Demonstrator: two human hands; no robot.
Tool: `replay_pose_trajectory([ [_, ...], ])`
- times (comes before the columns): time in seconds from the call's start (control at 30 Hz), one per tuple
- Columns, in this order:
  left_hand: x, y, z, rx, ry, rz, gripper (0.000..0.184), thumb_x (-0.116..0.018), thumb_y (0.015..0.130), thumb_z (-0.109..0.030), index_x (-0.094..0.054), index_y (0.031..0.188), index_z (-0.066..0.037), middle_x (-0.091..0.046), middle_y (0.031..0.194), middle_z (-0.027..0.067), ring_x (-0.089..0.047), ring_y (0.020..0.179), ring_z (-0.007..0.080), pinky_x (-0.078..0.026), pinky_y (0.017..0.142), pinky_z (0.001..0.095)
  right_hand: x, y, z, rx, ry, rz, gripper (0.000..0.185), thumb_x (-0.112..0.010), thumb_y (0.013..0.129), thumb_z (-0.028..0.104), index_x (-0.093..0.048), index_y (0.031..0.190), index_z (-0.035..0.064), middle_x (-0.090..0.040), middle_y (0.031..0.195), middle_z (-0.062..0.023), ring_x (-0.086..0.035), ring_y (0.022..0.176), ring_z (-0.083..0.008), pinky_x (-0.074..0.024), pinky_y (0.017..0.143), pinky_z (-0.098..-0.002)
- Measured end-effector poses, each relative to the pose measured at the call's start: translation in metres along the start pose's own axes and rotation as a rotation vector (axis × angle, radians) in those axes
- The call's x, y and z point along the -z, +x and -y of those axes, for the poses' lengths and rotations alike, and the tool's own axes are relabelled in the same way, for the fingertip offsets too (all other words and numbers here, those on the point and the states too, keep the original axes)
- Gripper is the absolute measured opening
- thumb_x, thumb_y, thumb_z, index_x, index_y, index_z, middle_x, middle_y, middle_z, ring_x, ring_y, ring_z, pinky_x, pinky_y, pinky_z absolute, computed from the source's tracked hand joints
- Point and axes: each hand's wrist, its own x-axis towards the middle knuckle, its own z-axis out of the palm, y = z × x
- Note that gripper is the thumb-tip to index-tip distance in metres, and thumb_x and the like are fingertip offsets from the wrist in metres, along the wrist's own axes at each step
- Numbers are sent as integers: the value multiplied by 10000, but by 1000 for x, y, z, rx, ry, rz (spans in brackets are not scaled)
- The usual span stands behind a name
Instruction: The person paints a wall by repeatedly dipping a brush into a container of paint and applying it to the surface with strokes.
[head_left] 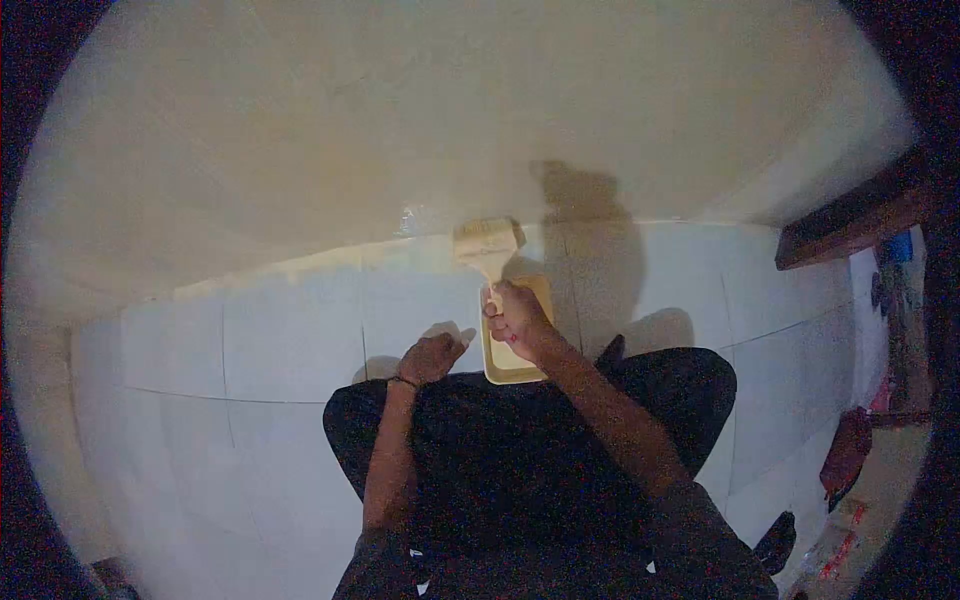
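Observation:
My right hand [518, 318] is closed around the handle of a wide, pale paintbrush [487, 245]. Its broad bristle end points away from me, near the line where the wall meets the floor. Beneath that hand lies a shallow cream-yellow tray [516, 377], partly covered by my fingers and wrist. To the left of the tray, my left hand [432, 357] is by my knee with its fingers curled in, and no object shows in it. A dark band circles the left wrist.
A beige wall [400, 110] rises ahead, with a small shiny patch [408, 220] low on it. White tiles [290, 330] cover the floor. On the right are a dark wooden piece [850, 220], a dark reddish object [846, 455] and a red-and-white packet [845, 540].

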Motion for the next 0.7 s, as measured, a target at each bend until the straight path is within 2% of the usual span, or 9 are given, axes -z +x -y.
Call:
replay_pose_trajectory([
  [0.03, -3, 1, 3, 7, -4, 10, 258, -367, 833, -230, -459, 1040, -106, -530, 879, 151, -554, 767, 296, -466, 658, 388, 3, 4, -3, -59, 71, 14, 150, -410, 788, 214, -445, 813, 71, -401, 577, -16, -326, 385, -70, -235, 316, -185],
  [0.1, -10, 1, 7, -153, 50, -172, 241, -359, 838, -211, -479, 1003, -83, -532, 812, 152, -558, 746, 294, -471, 623, 378, 6, 9, -9, -120, 141, 27, 142, -412, 784, 201, -437, 799, 63, -399, 580, -14, -326, 390, -68, -236, 314, -183],
  [0.2, -35, 15, 28, -111, 6, -211, 260, -361, 844, -243, -480, 974, -51, -528, 769, 163, -555, 724, 311, -465, 611, 386, 11, 31, -18, -173, 217, 86, 121, -417, 768, 171, -428, 783, 51, -401, 587, -11, -334, 398, -67, -244, 316, -181],
  [0.27, -23, 11, 19, -138, -14, -235, 292, -364, 844, -282, -488, 940, -36, -528, 770, 175, -549, 730, 326, -458, 620, 396, 15, 51, -23, -301, 386, 157, 120, -429, 756, 165, -416, 776, 48, -399, 587, -5, -330, 395, -63, -249, 317, -176],
  [0.4, -45, 25, 35, -101, -183, -290, 417, -371, 829, -392, -513, 836, 0, -534, 757, 214, -530, 749, 363, -434, 639, 425, 8, 68, -30, -220, 283, 104, 97, -413, 749, 154, -410, 771, 60, -401, 589, -5, -329, 393, -60, -241, 314, -170],
  [0.47, -42, 24, 29, -59, -223, -282, 427, -371, 825, -400, -520, 816, 0, -541, 755, 215, -530, 751, 365, -430, 643, 426, 4, 69, -28, -111, 166, -4, 93, -412, 748, 164, -411, 755, 72, -403, 584, -4, -326, 389, -57, -232, 307, -166],
  [0.53, -37, 23, 27, -9, -255, -265, 438, -371, 821, -407, -528, 796, 1, -548, 752, 215, -529, 753, 366, -426, 647, 428, 9, 81, -36, -108, 188, 15, 88, -422, 751, 180, -409, 741, 94, -403, 571, -8, -338, 395, -77, -236, 306, -187],
  [0.63, -52, 33, 37, -76, -268, -336, 452, -374, 811, -423, -528, 805, 1, -552, 762, 213, -528, 749, 371, -421, 668, 424, 16, 94, -36, -76, 189, 38, 97, -435, 757, 202, -410, 719, 117, -408, 559, -13, -354, 399, -97, -240, 303, -209],
  [0.7, -79, 48, 59, -161, -205, -463, 439, -364, 820, -400, -527, 806, 6, -546, 771, 209, -524, 753, 369, -417, 675, 420, 13, 90, -26, -44, 186, 45, 107, -438, 761, 208, -412, 710, 117, -413, 559, -15, -357, 397, -97, -240, 301, -211],
])
